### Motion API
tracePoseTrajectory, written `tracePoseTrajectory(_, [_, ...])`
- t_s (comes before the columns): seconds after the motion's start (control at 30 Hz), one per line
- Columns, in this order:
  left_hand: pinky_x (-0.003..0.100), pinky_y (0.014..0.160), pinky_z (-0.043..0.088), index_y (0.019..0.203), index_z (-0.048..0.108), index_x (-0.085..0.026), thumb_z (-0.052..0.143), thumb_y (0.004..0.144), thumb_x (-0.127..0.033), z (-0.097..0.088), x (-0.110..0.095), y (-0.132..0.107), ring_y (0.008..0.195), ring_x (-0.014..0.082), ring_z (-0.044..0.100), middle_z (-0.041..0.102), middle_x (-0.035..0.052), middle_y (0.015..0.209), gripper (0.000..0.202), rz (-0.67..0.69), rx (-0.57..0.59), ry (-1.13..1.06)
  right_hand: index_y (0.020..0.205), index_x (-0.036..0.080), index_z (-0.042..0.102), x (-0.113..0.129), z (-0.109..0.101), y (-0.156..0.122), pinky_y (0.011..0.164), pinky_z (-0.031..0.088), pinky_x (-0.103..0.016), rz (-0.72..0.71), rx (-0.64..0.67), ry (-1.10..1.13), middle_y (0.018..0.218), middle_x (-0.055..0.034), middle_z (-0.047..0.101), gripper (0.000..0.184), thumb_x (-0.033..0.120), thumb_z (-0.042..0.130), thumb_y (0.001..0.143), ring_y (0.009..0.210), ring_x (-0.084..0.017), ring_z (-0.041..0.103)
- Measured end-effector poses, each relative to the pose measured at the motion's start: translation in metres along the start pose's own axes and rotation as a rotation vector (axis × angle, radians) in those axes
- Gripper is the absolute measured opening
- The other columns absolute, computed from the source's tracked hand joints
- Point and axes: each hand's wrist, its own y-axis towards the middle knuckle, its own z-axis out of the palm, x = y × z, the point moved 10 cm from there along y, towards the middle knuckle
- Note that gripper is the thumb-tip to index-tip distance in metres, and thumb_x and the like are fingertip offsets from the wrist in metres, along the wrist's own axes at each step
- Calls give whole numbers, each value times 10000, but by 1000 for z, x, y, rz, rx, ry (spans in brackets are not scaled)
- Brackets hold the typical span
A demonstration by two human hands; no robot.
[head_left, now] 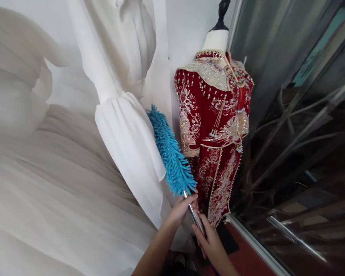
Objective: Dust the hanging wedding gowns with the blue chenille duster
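Duster (172, 153): blue, shaggy, covered in short, thick strands; long head on a shiny metal handle (196, 218).
Duster position: just left of the red outfit (207, 122), tilted, tip up and away to the left.
Left hand (184, 207): closed round the handle, directly below the strands.
Right hand (209, 237): closed round the handle lower down; the handle's end is hidden.
Red outfit: embroidered and beaded, fitted on a dress form (215, 41).
Left limit: white garments (129, 149), left of the red outfit; one hanging edge runs alongside the duster head. Contact cannot be told.
Right limit: glass panel (304, 153), right of the red outfit; its metal frame (255, 243) follows the floor.
Rear limit: white wall (184, 34), behind the red outfit.
Open room: narrow gap left of the red outfit, largely filled by the duster head; bare wall above it; strip of red floor (250, 255) below the red outfit.
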Motion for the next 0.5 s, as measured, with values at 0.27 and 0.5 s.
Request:
tracePoseTrajectory(0.27, [260, 505, 393, 867, 474, -198, 674, 566, -421, -11, 73, 17, 418, 79, 377, 391, -102, 482, 424, -158, -49, -28, 1092, 174, 519, -59, -16, -7, 325, 294, -210, 59, -80, -10, 403, 113, 361, 498, 570, 419, 808, 303, -123, 402])
tracePoseTrajectory(0.5, [256, 495, 349, 778, 513, -187, 661, 613, -470, 12, 70, 25, 476, 114, 469, 499, -45, 539, 359, -141, 18, 136, 1119, 186, 475, -69, -33, -9, 252, 247, -194, 143, -67, 79, 422, 121, 368, 555, 620, 461, 774, 258, -96, 335])
